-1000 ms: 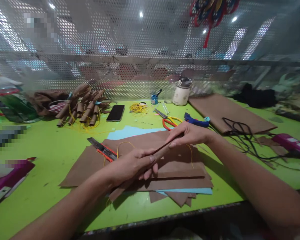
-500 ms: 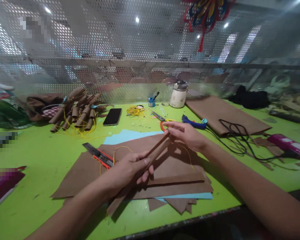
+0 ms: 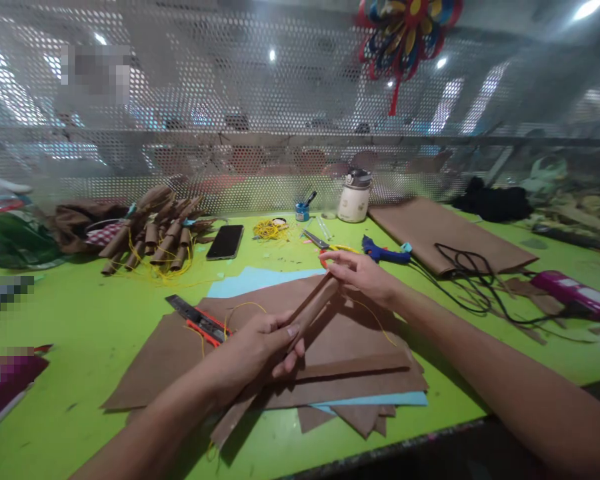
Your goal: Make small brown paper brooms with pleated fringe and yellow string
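Observation:
A long, narrow rolled strip of brown paper (image 3: pixel 311 310) is held between both hands above a stack of brown sheets (image 3: pixel 360 347). My left hand (image 3: pixel 260 347) is closed around its near part, thumb on top. My right hand (image 3: pixel 363 272) pinches its far end with fingers pressed together. The strip's lower tail (image 3: pixel 230 420) hangs past the left hand toward the table's front edge. A thin yellow string (image 3: pixel 240 308) loops over the sheets near the left hand.
Ruler and orange cutter (image 3: pixel 200 319) lie left of the sheets. Behind sit a black phone (image 3: pixel 225 241), brown paper rolls (image 3: pixel 155 230), scissors (image 3: pixel 325 245), blue glue gun (image 3: pixel 386 253), white jar (image 3: pixel 353 197), black cord (image 3: pixel 473 280). A perforated metal screen (image 3: pixel 260 133) backs the green table (image 3: pixel 70 320).
My right hand has slid along the strip away from the left hand, toward its far end, and the strip now tilts more steeply upward. The left hand has kept its grip.

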